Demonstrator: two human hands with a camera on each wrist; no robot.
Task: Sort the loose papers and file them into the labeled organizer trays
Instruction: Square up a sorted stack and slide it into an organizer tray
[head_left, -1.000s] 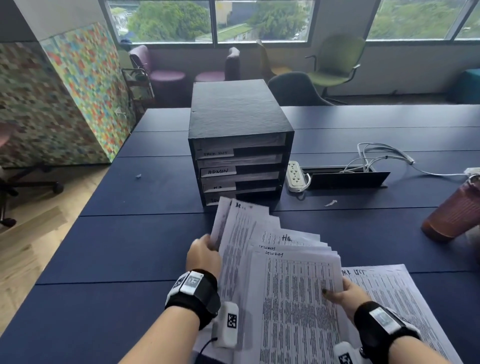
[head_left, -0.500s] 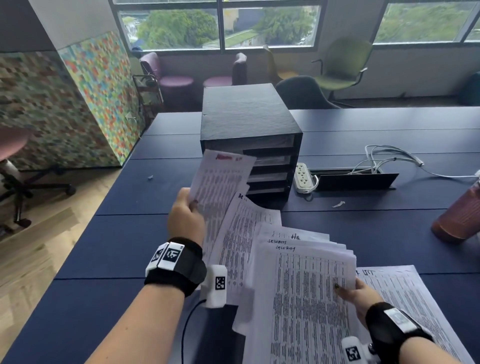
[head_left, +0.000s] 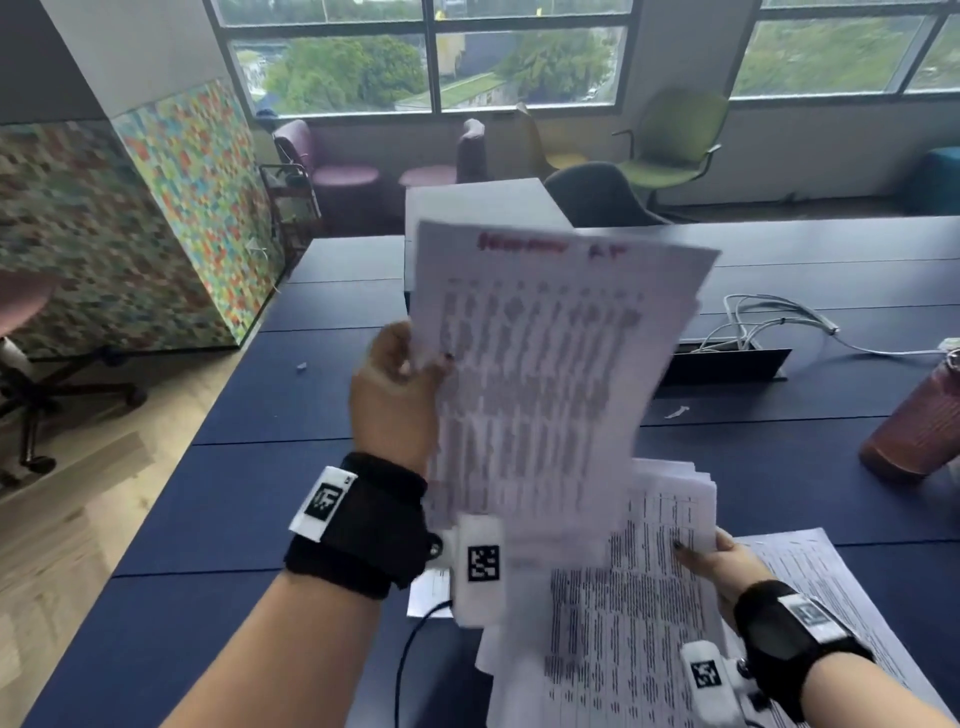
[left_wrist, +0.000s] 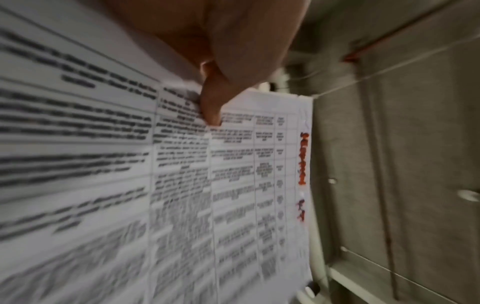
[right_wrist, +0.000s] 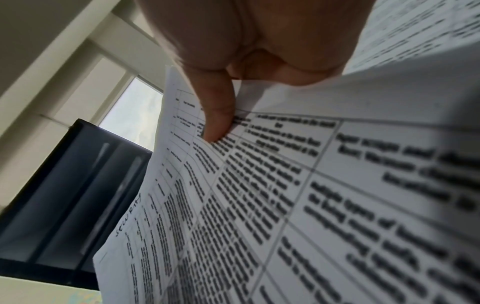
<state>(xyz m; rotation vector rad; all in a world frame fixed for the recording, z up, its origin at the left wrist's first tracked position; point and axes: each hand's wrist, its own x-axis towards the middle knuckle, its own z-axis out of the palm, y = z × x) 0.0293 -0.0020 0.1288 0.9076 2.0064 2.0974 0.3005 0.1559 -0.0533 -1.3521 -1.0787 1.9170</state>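
My left hand (head_left: 410, 364) holds up a printed sheet (head_left: 545, 374) with a red heading, thumb on its face, pinching its left edge. In the left wrist view the thumb presses on that sheet (left_wrist: 233, 185), whose red heading runs along its far edge. The raised sheet hides most of the black organizer (head_left: 483, 200); only its top shows. My right hand (head_left: 711, 556) grips the right edge of a fanned stack of papers (head_left: 634, 597) low over the table. In the right wrist view the thumb pins the stack (right_wrist: 285, 205), and the organizer (right_wrist: 64, 195) stands beyond.
Another printed sheet (head_left: 810, 582) lies flat on the blue table (head_left: 249, 493) under my right wrist. A reddish tumbler (head_left: 919, 421) stands at the right edge. A cable box (head_left: 727, 364) with white cables (head_left: 769, 312) sits beyond the papers. Chairs line the window.
My left hand has drawn the red-headed sheet out of the fan and lifted it up toward the camera, so it now covers the organizer front. My right hand keeps the stack.
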